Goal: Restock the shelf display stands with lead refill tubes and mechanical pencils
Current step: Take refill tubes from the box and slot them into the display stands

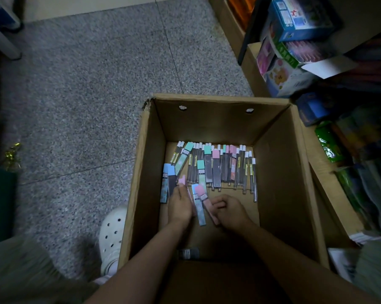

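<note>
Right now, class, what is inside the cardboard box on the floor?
Inside the cardboard box lie lead refill tubes, some flat with coloured caps, some thin with white caps. The left hand and right hand each hold some. Whatever lies beneath hands and forearms is hidden.

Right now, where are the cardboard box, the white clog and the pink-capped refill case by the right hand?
cardboard box [215, 119], head view, inner far wall.
white clog [111, 233], head view, perforated top.
pink-capped refill case [200, 190], head view, pink cap.

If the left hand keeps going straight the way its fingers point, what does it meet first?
Most likely the pink-capped lead refill case just beyond the left hand fingertips, on the floor of the cardboard box. Whether they already touch is unclear. Farther on lie more refill tubes.
</note>
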Tool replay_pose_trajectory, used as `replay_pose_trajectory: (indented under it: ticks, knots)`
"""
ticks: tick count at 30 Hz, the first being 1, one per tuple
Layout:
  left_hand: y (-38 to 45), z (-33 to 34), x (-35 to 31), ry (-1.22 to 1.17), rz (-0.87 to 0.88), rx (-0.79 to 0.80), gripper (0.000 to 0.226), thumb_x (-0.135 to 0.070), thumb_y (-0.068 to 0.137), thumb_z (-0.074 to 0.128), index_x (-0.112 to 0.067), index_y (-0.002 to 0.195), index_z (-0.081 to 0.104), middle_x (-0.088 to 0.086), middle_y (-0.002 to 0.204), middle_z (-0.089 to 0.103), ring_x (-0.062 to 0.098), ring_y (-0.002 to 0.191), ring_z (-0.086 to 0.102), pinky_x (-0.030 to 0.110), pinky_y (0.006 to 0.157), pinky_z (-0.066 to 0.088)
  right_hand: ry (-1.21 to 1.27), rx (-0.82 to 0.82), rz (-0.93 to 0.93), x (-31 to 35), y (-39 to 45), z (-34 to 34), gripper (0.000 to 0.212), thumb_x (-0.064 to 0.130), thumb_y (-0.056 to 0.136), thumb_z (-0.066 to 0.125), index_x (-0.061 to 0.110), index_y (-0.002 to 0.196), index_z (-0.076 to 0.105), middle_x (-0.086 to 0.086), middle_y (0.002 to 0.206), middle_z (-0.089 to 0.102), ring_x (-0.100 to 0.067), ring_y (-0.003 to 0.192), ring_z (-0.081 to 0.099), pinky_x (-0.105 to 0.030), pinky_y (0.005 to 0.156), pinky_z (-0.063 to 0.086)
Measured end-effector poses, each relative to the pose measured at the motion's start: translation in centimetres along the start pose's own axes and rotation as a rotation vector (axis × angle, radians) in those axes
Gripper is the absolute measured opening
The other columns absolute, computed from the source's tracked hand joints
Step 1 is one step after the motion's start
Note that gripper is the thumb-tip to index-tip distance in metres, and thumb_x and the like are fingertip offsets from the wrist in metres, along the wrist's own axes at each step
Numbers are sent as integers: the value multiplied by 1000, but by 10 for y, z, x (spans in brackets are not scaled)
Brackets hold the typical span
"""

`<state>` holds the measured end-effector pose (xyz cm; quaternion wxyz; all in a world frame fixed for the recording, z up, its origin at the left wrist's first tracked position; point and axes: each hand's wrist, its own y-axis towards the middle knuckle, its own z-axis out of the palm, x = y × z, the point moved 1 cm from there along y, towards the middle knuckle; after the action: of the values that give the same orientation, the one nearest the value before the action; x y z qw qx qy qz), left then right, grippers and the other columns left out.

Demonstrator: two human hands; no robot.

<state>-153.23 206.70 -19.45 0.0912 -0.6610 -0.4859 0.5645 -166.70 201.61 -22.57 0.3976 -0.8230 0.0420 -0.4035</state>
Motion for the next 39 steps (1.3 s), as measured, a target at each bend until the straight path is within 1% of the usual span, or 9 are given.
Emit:
replay_pose_trajectory:
  ticks: [3,6,10,16,21,24,29,35,39]
  knots:
    - [-6,5,-3,-93,-15,112,34,-37,102,42,-11,114,60,11,110,66,25,104,60,35,94,50,128,-43,-37,11,0,-12,10,1,87,68,8,93,68,3,73,63,-3,68,57,-5,53,44]
    - [-11,7,-5,-250,-11,110,22,-17,93,63,0,108,63,17,101,68,29,96,64,24,80,55,212,-15,-62,17,-4,-7,19,-4,84,70,-5,103,69,-2,82,65,-5,70,60,-7,57,48]
    - [-12,3,-6,-281,-41,64,19,-13,93,62,1,106,62,23,105,67,35,100,64,43,90,53,213,19,-46,25,-3,-3,18,-4,84,70,-6,102,68,-8,84,68,-4,63,61,-11,57,50]
    - [-2,6,-12,-347,-130,75,22,-23,97,57,-6,109,63,17,106,68,31,100,65,44,92,52,17,-407,-33,25,19,-34,16,17,88,69,21,98,59,15,81,55,1,73,53,-10,56,39]
    - [1,9,-13,-364,-156,159,27,-27,99,52,-7,115,58,16,111,65,30,101,63,43,84,55,-186,-457,7,35,45,-36,49,30,90,66,14,134,52,-8,129,55,-22,112,58,-34,92,53]
    - [6,9,-10,-366,-135,133,26,-24,99,51,-4,114,59,17,110,66,30,100,64,45,89,54,-268,-488,53,41,53,-36,49,31,95,60,17,140,48,-13,139,45,-28,119,54,-42,99,49]
    - [8,16,-9,-323,-111,115,28,-24,99,52,-3,114,60,19,113,64,32,105,61,47,93,51,-310,-488,2,41,51,-36,37,26,93,62,16,129,60,-11,130,53,-23,108,59,-34,89,53]
    - [8,14,-9,-272,-100,108,30,-28,100,49,-5,116,58,16,112,63,29,104,60,41,90,51,-251,-471,22,34,39,-38,13,18,95,58,9,102,64,-5,92,64,-20,87,64,-35,76,57]
    - [2,6,-22,-312,-91,179,21,-26,103,41,-12,113,53,12,99,62,23,88,61,36,74,51,-51,-521,77,36,24,-45,5,16,95,59,15,90,56,9,73,50,-3,66,51,-14,51,35]
